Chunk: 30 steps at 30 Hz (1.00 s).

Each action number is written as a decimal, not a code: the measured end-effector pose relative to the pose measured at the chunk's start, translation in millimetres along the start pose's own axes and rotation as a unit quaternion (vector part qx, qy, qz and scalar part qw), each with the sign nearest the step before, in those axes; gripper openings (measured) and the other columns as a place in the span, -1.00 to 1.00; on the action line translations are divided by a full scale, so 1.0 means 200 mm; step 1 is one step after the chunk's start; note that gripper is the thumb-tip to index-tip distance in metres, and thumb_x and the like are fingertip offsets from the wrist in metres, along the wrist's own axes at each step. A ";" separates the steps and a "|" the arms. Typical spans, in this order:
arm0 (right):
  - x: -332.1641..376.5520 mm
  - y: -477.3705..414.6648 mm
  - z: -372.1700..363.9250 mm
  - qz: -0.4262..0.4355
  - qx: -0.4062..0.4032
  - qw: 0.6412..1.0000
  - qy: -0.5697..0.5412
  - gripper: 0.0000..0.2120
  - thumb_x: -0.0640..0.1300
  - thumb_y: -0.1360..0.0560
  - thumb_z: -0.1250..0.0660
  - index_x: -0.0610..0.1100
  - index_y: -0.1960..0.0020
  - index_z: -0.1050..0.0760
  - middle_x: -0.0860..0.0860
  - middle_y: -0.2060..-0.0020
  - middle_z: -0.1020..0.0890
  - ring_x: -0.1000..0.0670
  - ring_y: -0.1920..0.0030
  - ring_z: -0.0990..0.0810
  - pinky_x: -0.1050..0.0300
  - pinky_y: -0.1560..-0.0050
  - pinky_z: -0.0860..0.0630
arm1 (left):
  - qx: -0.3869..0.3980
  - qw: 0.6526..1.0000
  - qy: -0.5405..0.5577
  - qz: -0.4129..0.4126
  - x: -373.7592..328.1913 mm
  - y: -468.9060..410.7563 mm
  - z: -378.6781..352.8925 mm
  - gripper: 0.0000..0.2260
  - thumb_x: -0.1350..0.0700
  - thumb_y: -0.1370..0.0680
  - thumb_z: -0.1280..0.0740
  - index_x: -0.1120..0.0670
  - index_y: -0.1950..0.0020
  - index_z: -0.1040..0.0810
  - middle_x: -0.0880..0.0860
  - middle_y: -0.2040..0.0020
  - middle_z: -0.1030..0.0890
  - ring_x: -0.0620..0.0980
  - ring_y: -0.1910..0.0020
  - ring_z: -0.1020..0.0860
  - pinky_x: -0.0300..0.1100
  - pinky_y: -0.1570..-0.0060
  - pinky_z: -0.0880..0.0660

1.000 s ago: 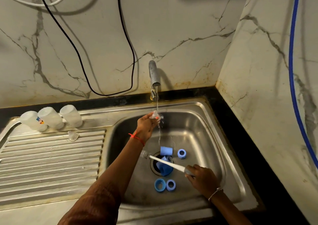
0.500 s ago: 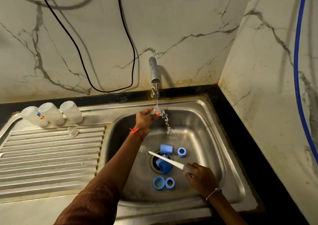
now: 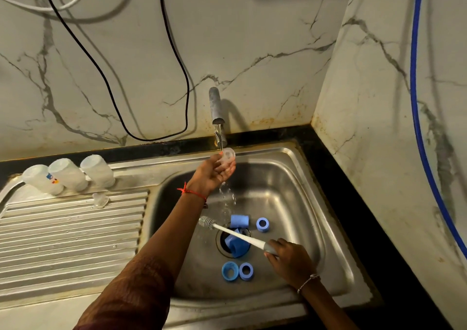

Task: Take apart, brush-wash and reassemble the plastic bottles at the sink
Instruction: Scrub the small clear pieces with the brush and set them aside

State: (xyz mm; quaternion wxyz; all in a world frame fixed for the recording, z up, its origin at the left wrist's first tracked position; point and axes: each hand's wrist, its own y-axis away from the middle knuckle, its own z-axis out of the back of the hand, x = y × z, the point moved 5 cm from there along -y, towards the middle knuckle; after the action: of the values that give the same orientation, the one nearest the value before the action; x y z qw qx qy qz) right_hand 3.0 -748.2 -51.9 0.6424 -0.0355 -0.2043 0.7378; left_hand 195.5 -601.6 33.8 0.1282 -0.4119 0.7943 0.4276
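Left hand (image 3: 214, 173) pinching clear round teat (image 3: 228, 155) under tap (image 3: 216, 107); right hand (image 3: 290, 261) gripping bristly brush (image 3: 238, 235)

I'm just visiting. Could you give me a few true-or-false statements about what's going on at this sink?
1. Water from the tap falls on the clear part in the left hand. True.
2. The right hand holds a sponge. False: it grips the bottle brush.
3. Three clear bottles sit on the draining board. True.
4. The blue rings lie on the draining board. False: they lie in the sink basin.
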 end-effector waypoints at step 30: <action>-0.02 0.01 0.00 -0.054 0.090 0.994 -0.034 -0.80 -0.08 -0.12 -0.57 0.03 0.33 -0.57 0.05 0.48 -0.55 0.05 0.54 -0.53 0.29 0.59 -0.35 | -0.229 0.731 -0.472 -0.437 -0.28 0.44 0.72 -0.98 0.25 -0.43 -0.46 0.17 0.18 -0.65 0.09 0.26 -0.65 -0.07 0.26 -0.58 -0.23 0.19 -0.44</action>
State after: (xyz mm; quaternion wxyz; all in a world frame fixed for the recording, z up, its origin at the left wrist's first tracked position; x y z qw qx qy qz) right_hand 1.6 -752.2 -53.1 0.6749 0.0588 -0.1603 0.7179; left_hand 143.1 -432.0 28.5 0.5609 -0.4759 0.2416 0.6329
